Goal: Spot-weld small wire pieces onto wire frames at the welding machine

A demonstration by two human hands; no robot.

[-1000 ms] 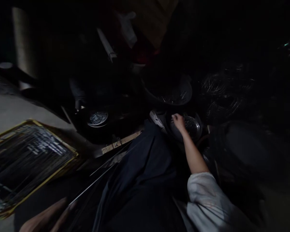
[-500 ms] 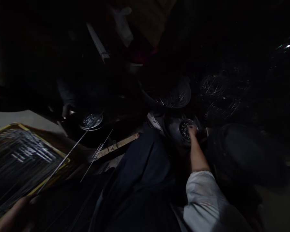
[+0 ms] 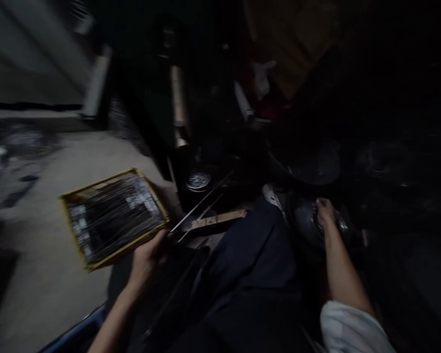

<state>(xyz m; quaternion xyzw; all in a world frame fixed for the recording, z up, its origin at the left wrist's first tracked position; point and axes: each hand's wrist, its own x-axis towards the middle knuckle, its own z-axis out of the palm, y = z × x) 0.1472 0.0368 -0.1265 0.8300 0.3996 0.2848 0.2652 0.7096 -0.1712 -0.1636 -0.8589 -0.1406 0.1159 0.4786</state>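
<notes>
In the dim head view my left hand (image 3: pixel 149 251) is closed around the lower end of a thin metal rod (image 3: pixel 202 202), which slants up to the right. A second thin rod (image 3: pixel 200 219) lies alongside, over a pale wooden strip (image 3: pixel 218 218). My right hand (image 3: pixel 325 213) is at a round metal bowl (image 3: pixel 304 219), its fingers drawn together. Blur and darkness hide what those fingers hold, if anything. Left of my left hand is a yellow crate (image 3: pixel 72 230) with many long thin rods (image 3: pixel 113 213) in it.
A small dish of shiny metal bits (image 3: pixel 199 181) stands ahead. Behind the bowl is a larger dark basin (image 3: pixel 321 169). Cardboard (image 3: pixel 294 44) and a white object (image 3: pixel 260 78) are farther back. Concrete floor (image 3: pixel 106 152) shows at the left.
The view has swung left, so the crate and my left hand show more fully. My right hand has risen from the metal pieces inside the bowl. The left still grips the rod.
</notes>
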